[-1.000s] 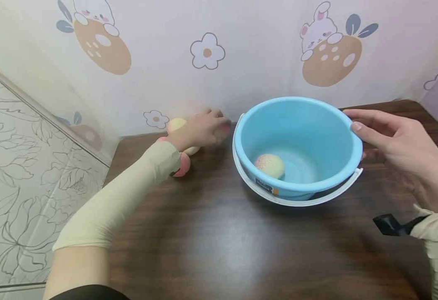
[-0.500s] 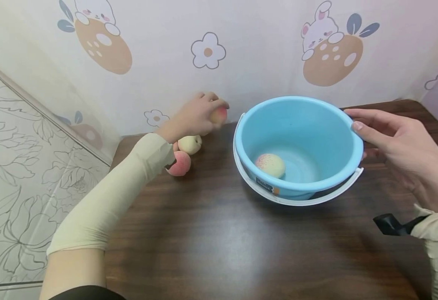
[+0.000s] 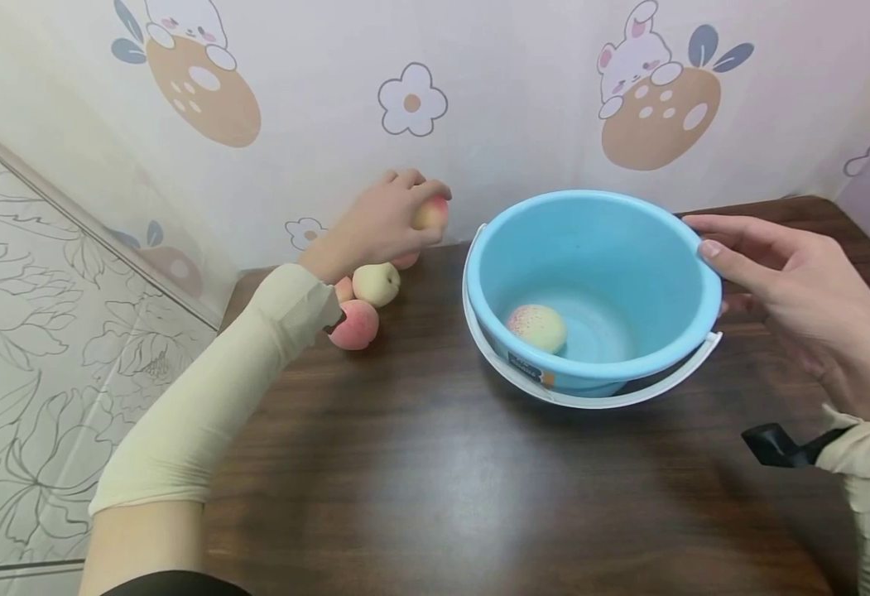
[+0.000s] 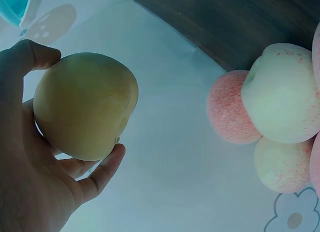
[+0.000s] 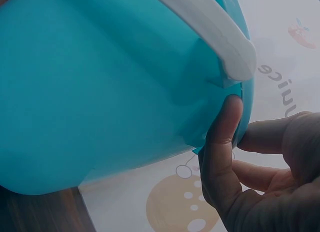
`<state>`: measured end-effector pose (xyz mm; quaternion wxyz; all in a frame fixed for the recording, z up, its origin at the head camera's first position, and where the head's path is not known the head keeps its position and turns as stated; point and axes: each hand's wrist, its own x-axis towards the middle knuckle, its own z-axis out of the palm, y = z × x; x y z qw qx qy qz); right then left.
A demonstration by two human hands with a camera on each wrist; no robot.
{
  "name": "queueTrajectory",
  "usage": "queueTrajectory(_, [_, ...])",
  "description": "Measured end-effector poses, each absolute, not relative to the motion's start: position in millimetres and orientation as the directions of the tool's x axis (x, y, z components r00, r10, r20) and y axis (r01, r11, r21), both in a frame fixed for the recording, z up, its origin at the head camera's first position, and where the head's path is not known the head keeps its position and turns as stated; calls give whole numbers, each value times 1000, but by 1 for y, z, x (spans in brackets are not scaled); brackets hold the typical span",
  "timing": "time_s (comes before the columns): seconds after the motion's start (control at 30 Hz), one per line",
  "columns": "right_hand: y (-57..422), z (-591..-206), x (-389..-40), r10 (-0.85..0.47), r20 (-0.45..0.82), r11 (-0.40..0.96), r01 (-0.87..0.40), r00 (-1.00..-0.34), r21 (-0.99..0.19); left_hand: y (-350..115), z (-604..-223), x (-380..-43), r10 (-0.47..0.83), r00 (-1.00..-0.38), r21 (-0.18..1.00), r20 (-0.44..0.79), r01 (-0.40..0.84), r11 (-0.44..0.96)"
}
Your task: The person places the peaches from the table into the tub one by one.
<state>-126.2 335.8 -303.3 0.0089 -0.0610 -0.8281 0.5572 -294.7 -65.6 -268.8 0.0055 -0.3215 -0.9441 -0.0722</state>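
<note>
My left hand (image 3: 382, 219) grips a yellow peach with a pink blush (image 3: 431, 213), raised over the back of the table, left of the bucket. In the left wrist view, thumb and fingers curl round this peach (image 4: 85, 110). Below the hand sits a pile of several peaches, among them a pale one (image 3: 377, 285) and a pink one (image 3: 355, 324); wrist and sleeve hide part of it. My right hand (image 3: 822, 290) pinches the right rim of a light blue bucket (image 3: 613, 265). One pale speckled peach (image 3: 537, 329) lies inside on the bottom.
The bucket's white handle (image 3: 591, 403) hangs down over its front. A wall with a cartoon print (image 3: 509, 108) stands right behind the dark wooden table (image 3: 420, 463). At the left is a flower-patterned panel (image 3: 32, 372).
My left hand has risen from beside the pile with the peach, then slowed near the wall. My right hand and the bucket have stayed in place.
</note>
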Motion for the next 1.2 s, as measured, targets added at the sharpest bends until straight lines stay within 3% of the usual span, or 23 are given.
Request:
queueTrajectory(0.5, [335,-299,-124,96,-97,340,124,-991,-932,-64,-242,-279,621,-777,135,107,630,765])
queueTrajectory(1.2, [333,-298,-124,105,-101,357,132,-989,-925,-55,-211,-241,705,-676,54,214,729,683])
